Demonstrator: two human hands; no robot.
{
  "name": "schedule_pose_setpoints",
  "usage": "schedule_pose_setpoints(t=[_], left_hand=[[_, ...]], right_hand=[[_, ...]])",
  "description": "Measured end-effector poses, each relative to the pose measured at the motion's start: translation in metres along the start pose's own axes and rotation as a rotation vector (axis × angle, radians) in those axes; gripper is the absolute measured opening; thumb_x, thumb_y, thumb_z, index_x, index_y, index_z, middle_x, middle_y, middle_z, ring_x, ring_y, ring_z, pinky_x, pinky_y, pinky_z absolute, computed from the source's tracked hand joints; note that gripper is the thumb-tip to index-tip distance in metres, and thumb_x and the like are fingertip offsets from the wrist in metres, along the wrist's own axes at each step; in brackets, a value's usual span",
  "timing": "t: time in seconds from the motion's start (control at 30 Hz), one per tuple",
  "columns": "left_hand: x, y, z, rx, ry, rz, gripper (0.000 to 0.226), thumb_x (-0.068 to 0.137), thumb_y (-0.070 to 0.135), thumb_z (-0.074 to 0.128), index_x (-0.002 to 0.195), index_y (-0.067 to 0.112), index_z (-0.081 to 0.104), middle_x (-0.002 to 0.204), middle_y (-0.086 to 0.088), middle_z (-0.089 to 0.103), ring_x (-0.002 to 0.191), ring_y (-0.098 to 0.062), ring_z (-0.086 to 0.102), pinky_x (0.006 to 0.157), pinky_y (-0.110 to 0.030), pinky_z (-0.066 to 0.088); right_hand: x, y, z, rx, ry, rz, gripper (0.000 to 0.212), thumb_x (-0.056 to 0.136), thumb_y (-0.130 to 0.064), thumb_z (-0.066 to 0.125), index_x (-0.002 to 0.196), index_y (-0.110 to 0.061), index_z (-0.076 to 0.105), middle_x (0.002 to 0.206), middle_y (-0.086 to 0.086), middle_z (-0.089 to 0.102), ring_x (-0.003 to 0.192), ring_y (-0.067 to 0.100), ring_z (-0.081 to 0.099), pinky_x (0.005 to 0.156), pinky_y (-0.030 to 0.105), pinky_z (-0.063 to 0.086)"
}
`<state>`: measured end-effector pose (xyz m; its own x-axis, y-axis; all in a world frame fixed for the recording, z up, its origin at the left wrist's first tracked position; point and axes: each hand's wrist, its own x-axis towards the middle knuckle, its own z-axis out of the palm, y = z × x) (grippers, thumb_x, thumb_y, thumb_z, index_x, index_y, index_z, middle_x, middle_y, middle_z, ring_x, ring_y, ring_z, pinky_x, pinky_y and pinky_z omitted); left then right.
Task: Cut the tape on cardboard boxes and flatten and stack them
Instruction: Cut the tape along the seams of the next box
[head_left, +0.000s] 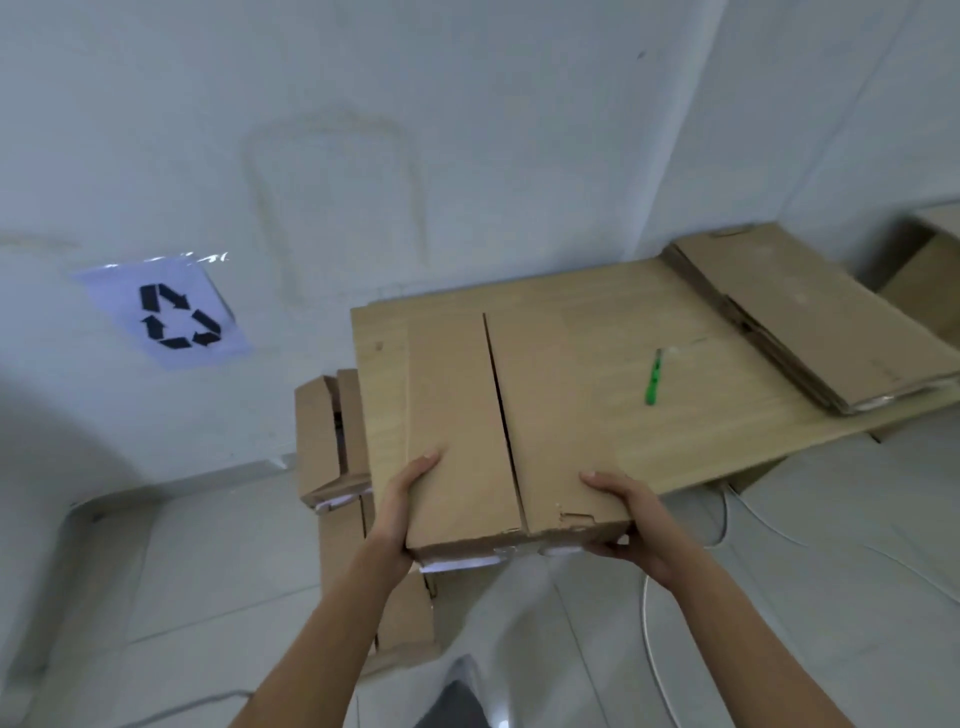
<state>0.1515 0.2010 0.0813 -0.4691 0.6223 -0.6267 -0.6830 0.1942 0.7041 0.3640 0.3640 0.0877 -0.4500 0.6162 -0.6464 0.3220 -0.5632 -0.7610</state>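
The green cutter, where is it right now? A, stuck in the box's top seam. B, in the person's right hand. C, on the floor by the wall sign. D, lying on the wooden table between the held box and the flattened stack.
D: the green cutter lies loose on the wooden table, between the box held by the left hand and right hand and the flattened stack.

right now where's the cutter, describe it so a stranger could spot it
Find the wooden table by the white wall. Right of the box held in both hands, left of the flattened cardboard stack, lies the cutter: slim, bright green, the only coloured thing there.
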Motion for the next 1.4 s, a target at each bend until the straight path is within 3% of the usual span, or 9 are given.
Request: schedule_pose_setpoints(t=[0.23,0.4,0.5,0.6,0.77,0.9,1.07,1.23,1.4], left_hand=[[0.067,0.028,0.058,0.028,-0.028,-0.047,0.037,0.091,0.038,0.065,0.11,0.007,0.072,0.091,-0.015,0.076,0.077,-0.028,0.071,0.07,-0.036,0.053],[0.104,0.051,0.094,0.031,0.027,-0.073,0.04,0.087,0.038,0.07,0.11,0.006,0.072,0.098,-0.018,0.077,0.082,-0.032,0.073,0.076,-0.039,0.057],[0.129,0.059,0.112,0.039,0.126,-0.042,0.057,0.073,0.044,0.081,0.116,0.008,0.071,0.104,-0.017,0.076,0.098,-0.036,0.073,0.094,-0.052,0.057],[0.153,0.065,0.132,0.0,0.209,-0.01,0.06,0.07,0.045,0.083,0.116,0.008,0.071,0.104,-0.017,0.077,0.099,-0.037,0.073,0.095,-0.055,0.056],[0.191,0.081,0.171,-0.049,0.362,0.021,0.053,0.075,0.036,0.084,0.115,0.006,0.068,0.105,-0.017,0.075,0.095,-0.037,0.071,0.085,-0.048,0.059],[0.217,0.083,0.202,-0.091,0.423,-0.012,0.08,0.058,0.045,0.09,0.124,0.01,0.062,0.107,-0.014,0.074,0.094,-0.036,0.072,0.081,-0.047,0.061],[0.23,0.083,0.237,-0.031,0.493,-0.069,0.088,0.066,0.045,0.09,0.13,0.012,0.04,0.117,-0.014,0.061,0.101,-0.032,0.065,0.081,-0.043,0.058],[0.234,0.088,0.252,-0.027,0.515,-0.046,0.111,0.045,0.062,0.088,0.134,0.013,0.043,0.116,-0.009,0.064,0.103,-0.029,0.065,0.094,-0.047,0.056],[0.231,0.095,0.265,-0.02,0.476,0.077,0.068,0.085,0.069,0.063,0.128,0.017,0.058,0.114,0.0,0.067,0.099,-0.018,0.064,0.077,-0.035,0.052]], right_hand=[[0.062,-0.043,-0.034,0.033,0.055,0.037,0.037,0.08,-0.036,0.076,0.112,-0.017,0.068,0.088,0.007,0.069,0.083,0.024,0.064,0.075,0.043,0.058],[0.112,-0.079,-0.046,-0.14,0.076,-0.095,0.05,0.092,-0.031,0.068,0.139,-0.041,0.052,0.127,0.0,0.067,0.108,0.026,0.064,0.093,0.051,0.056],[0.146,-0.101,-0.044,-0.709,0.123,-0.336,0.059,0.105,-0.032,0.046,0.156,-0.044,0.019,0.166,-0.002,0.021,0.151,0.02,0.024,0.12,0.041,0.025],[0.167,-0.121,-0.033,-1.088,-0.017,-0.468,0.058,0.102,-0.059,0.034,0.152,-0.055,0.005,0.166,-0.017,-0.009,0.153,0.021,-0.016,0.122,0.056,-0.002],[0.196,-0.134,-0.035,-1.367,-0.21,-0.52,0.135,0.058,-0.092,0.058,0.15,-0.045,-0.028,0.158,-0.023,-0.032,0.145,0.019,-0.033,0.117,0.066,-0.007],[0.233,-0.125,-0.056,-1.397,-0.042,-0.705,0.138,0.056,-0.08,0.068,0.144,-0.051,-0.034,0.164,-0.01,-0.027,0.15,0.03,-0.023,0.116,0.071,-0.002],[0.265,-0.114,-0.075,-1.33,0.094,-0.814,0.144,0.044,-0.072,0.081,0.159,-0.031,0.005,0.16,0.007,0.028,0.145,0.039,0.034,0.107,0.07,0.034],[0.285,-0.133,-0.089,-1.266,0.12,-0.94,0.134,0.047,-0.067,0.084,0.154,-0.029,0.013,0.148,0.004,0.04,0.14,0.034,0.038,0.111,0.066,0.032],[0.29,-0.155,-0.095,-1.021,0.139,-0.982,0.116,0.053,-0.069,0.077,0.149,-0.027,0.028,0.137,-0.004,0.05,0.125,0.021,0.051,0.107,0.051,0.043]])
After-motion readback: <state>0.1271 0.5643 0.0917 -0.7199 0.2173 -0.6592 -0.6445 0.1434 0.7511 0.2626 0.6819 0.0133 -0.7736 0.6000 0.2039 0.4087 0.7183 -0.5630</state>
